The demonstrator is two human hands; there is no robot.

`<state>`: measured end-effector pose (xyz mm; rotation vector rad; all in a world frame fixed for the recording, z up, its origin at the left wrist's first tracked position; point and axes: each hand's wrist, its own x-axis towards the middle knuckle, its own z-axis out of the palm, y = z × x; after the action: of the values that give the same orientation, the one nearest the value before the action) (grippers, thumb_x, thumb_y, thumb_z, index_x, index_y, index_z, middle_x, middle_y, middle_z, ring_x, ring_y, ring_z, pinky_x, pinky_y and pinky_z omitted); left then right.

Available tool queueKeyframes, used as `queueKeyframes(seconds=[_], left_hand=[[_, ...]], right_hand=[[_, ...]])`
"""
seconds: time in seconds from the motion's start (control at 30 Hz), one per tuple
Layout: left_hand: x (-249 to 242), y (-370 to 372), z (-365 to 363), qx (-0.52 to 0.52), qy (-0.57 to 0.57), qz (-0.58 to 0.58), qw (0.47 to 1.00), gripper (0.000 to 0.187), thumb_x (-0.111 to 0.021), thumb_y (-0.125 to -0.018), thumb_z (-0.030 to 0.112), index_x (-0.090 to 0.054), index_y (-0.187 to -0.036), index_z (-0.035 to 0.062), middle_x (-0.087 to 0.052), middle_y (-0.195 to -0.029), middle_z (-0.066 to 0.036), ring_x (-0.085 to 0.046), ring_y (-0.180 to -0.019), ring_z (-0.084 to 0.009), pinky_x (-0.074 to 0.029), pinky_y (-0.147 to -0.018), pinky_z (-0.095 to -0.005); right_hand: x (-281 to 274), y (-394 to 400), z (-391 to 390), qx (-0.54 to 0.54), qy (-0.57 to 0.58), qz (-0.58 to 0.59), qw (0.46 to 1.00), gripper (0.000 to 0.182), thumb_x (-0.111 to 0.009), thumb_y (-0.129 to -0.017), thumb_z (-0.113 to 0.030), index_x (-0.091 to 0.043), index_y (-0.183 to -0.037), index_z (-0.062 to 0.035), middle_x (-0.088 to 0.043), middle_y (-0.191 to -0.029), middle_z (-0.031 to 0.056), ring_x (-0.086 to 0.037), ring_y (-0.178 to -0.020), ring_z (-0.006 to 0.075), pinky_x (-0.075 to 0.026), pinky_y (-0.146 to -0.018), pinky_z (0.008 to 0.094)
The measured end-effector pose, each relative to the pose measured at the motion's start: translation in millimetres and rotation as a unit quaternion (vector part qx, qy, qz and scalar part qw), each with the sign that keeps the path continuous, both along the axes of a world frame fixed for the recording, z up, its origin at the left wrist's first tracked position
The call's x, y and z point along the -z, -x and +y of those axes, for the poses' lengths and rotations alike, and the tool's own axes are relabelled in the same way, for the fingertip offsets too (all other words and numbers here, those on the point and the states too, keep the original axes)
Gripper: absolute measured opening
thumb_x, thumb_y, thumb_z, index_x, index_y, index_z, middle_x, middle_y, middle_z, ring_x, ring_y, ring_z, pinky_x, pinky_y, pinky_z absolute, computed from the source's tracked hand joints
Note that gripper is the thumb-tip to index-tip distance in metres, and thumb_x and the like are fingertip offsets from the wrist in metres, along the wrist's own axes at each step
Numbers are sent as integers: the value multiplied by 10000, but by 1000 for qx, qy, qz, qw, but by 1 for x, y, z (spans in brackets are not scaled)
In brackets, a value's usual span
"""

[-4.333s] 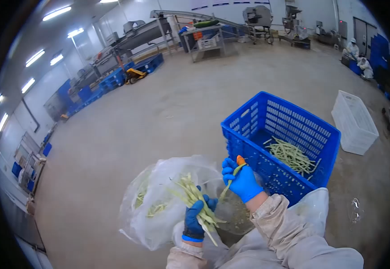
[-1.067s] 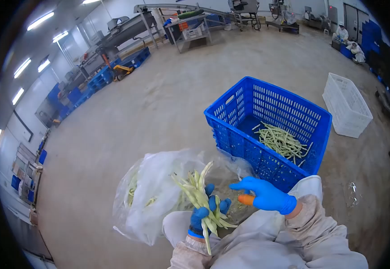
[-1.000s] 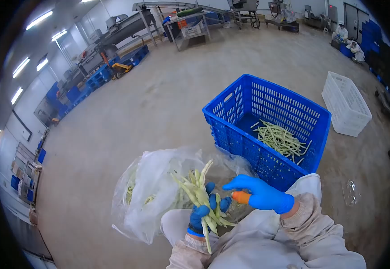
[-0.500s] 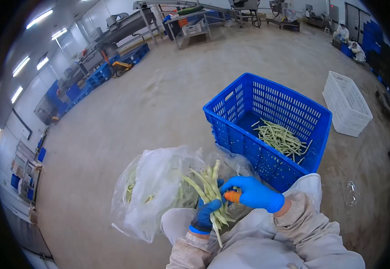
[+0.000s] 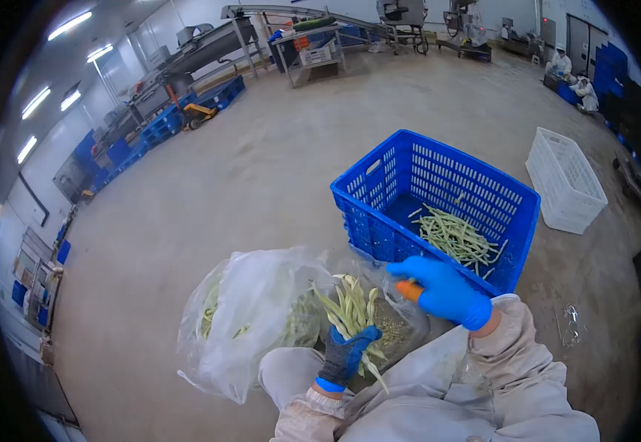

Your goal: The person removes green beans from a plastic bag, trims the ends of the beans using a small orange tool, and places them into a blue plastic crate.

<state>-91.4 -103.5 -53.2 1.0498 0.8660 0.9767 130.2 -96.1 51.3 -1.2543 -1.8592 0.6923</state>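
My left hand (image 5: 350, 355), in a blue and dark glove, is closed around a bunch of pale green beans (image 5: 351, 306) above my lap. My right hand (image 5: 449, 291), in a blue glove, is up beside the near edge of the blue crate (image 5: 379, 210). Its fingers are wrapped round an orange handle (image 5: 409, 290); the rest of that tool is hidden. Cut green beans (image 5: 459, 237) lie in the crate, and a small green piece (image 5: 459, 198) shows against its far wall. To the left, a clear plastic bag (image 5: 250, 287) holds more beans.
Beyond the blue crate stands a white crate (image 5: 567, 180). Small bits (image 5: 392, 335) lie on plastic between my knees. Thin scraps (image 5: 571, 324) are on the floor at right. Two people (image 5: 584, 92) sit far off; a conveyor (image 5: 210, 55) and a yellow pallet jack (image 5: 199, 113) stand behind.
My right hand has moved away from the beans, right and up toward the blue crate, with the orange handle. My left hand keeps its bunch. A small green piece now shows above the crate's beans.
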Motion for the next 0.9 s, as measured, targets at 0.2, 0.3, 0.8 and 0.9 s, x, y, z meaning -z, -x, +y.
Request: queueKeyframes(seconds=[0.2,0.3,0.8,0.9], left_hand=[[4,5,2,-47,-137,196,970,455,-731,-711,160,-524,-1084,1,-633,-911,-107,-625,-794,-223,-488,-706,-342],[-11,5,0,-58,-177,247,951,475,-738,-697,150,-522,-1095,5,-635,-923,-113,-616,-809,-222,-482,-723,-345],[-15,6,0,9,55,-86,995,497,-614,-772,37,-440,-1237,16,-600,-960,-110,-609,-925,-253,-490,-857,-402],[-8,11,6,-40,90,-170,980,543,-563,-803,27,-362,-1307,40,-584,-967,-116,-587,-1002,-284,-439,-948,-455]], right_hand=[[25,13,7,-36,-159,-258,952,197,-583,-741,-98,-578,-938,-86,-568,-834,79,-588,-788,259,-490,-607,371],[27,16,7,-30,-177,-358,916,223,-573,-736,-101,-569,-959,-85,-550,-816,68,-577,-782,236,-490,-589,343],[71,25,-1,6,316,280,907,149,-579,-863,-116,-637,-942,-4,-644,-854,71,-574,-712,125,-472,-611,261],[109,9,-11,-56,305,213,927,144,-581,-850,-99,-640,-946,-9,-646,-872,85,-596,-714,142,-486,-639,266]])
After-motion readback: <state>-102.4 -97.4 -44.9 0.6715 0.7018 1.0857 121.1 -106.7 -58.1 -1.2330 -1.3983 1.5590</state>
